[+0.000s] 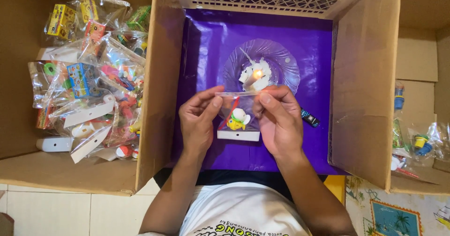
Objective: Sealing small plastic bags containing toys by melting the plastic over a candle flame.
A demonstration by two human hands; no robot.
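Clear plastic bag (238, 116): pinched at its top edge by left hand (199, 121) and right hand (279, 118), just before a lit candle (254, 78) on a glass plate (286, 69). Contents: small yellow-and-white toy (237, 119), partly hidden by fingers. Cardboard box (161, 76), purple-lined. Beside it, bagged toys (93, 81), details indistinct.

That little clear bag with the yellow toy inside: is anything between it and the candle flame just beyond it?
Nothing visible does. Both hands, left hand and right hand, hold the clear bag by its top edge, just short of the lit candle on the glass plate. No object lies between that edge and the flame.
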